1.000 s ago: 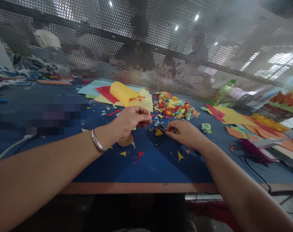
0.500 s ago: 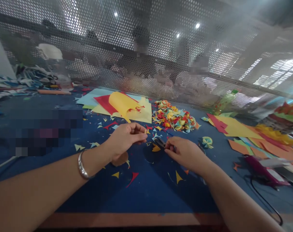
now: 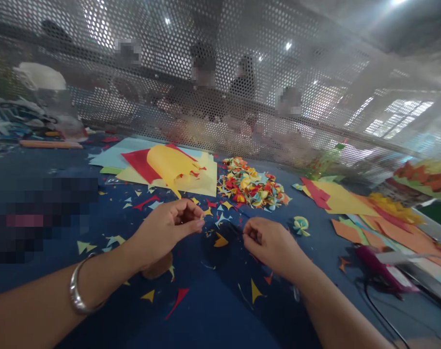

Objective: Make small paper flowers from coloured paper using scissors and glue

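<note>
My left hand (image 3: pixel 169 230) hovers over the blue table cover (image 3: pixel 213 310) with its fingers curled and thumb and forefinger pinched together; what they hold is too small to name. A silver bangle (image 3: pixel 76 292) sits on that wrist. My right hand (image 3: pixel 273 245) is a short way to the right, closed on a small dark tool (image 3: pixel 237 228) whose tip sticks out toward the left hand. An orange paper scrap (image 3: pixel 220 240) lies between the two hands. Several small coloured paper cuttings are scattered around both hands.
A heap of folded coloured paper pieces (image 3: pixel 255 186) lies beyond the hands, with yellow, red and light blue sheets (image 3: pixel 169 167) to its left. More sheets (image 3: pixel 351 198) and a purple glue gun (image 3: pixel 380 264) with cable are at the right. People sit behind a perforated metal screen (image 3: pixel 220 97).
The view has dipped and moved closer to the table. Both hands have drawn slightly nearer to me and stay closed; the dark tool's tip shows less.
</note>
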Available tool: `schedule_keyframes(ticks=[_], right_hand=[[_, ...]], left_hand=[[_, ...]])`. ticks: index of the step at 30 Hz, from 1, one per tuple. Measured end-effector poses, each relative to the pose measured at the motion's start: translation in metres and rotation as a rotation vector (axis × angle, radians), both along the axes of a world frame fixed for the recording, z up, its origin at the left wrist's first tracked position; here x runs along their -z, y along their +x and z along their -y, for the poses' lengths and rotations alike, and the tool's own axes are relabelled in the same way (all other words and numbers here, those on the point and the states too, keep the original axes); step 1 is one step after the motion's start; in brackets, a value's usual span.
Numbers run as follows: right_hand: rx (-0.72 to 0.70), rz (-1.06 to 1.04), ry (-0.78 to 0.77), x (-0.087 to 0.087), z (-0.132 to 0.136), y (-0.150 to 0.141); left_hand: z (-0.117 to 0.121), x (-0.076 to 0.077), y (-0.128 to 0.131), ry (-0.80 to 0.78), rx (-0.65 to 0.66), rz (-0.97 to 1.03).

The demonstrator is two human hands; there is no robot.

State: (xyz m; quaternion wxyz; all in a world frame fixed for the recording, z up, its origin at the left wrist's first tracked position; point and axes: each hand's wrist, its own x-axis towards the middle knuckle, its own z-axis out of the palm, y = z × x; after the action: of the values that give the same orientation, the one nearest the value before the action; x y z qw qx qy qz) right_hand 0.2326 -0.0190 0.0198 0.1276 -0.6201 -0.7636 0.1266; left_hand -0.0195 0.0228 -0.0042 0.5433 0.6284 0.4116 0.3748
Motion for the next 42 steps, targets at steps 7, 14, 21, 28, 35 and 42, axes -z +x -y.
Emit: schedule_keyframes(ticks=[7, 14, 21, 28, 35, 42], right_hand=[[0.063, -0.145, 0.122, -0.002, 0.001, 0.005], [0.135, -0.192, 0.135, -0.002, -0.002, 0.004], [0.064, -0.073, 0.042, 0.008, -0.010, 0.005], [0.073, -0.035, 0.060, 0.008, -0.007, 0.006], [0.036, 0.006, 0.047, 0.006, -0.006, 0.005], [0.157, 0.174, 0.092, -0.010, 0.015, 0.017]], left_hand=[[0.005, 0.003, 0.005, 0.044, 0.023, 0.018], [0.007, 0.004, 0.005, 0.010, 0.030, 0.042], [0.007, 0.006, 0.009, 0.017, 0.008, 0.108], [0.007, 0.008, 0.014, -0.024, -0.032, 0.175], [0.017, -0.012, 0.028, -0.207, -0.057, 0.288], [0.027, -0.015, 0.042, -0.144, -0.063, 0.321]])
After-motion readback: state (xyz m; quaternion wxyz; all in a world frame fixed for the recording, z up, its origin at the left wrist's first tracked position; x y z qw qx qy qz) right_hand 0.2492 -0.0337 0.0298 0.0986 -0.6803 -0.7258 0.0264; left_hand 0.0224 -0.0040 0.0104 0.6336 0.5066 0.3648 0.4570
